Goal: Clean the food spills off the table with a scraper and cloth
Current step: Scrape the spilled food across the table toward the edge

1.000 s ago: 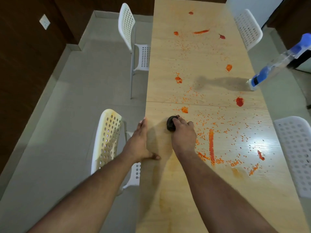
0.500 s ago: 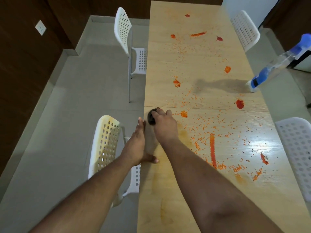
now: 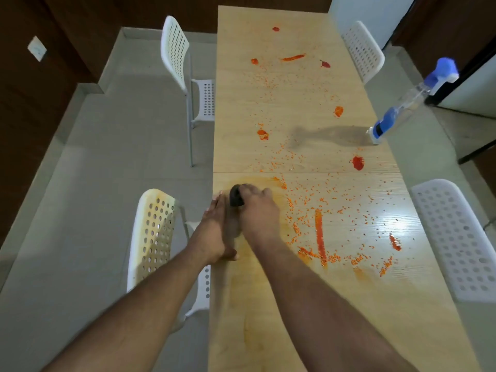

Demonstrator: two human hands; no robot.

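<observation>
From the head view, two bare hands work at the left edge of one long wooden bench (image 3: pixel 308 108). The right hand (image 3: pixel 259 210) has its fingers curled over one dark rounded scraper (image 3: pixel 236 199), pressing it to the bench just beside that edge, a little nearer than the seam across the top. The left hand (image 3: pixel 216 232) lies along the edge with fingers straight and pressed together, its thumb on the bench top, its fingertips touching or nearly touching the scraper. Orange-red food spills (image 3: pixel 318 232) cover the bench: one long streak right of the hands, several blobs farther off, and fine crumbs too many to count. One spray bottle (image 3: pixel 410 100) with a blue head stands at the right edge. Four white perforated chairs (image 3: pixel 174 52) flank the bench, two on each side; the near left one is stained yellowish. The floor is pale grey tile, the walls dark wood, with one wall plate (image 3: pixel 37 48) on the left.
</observation>
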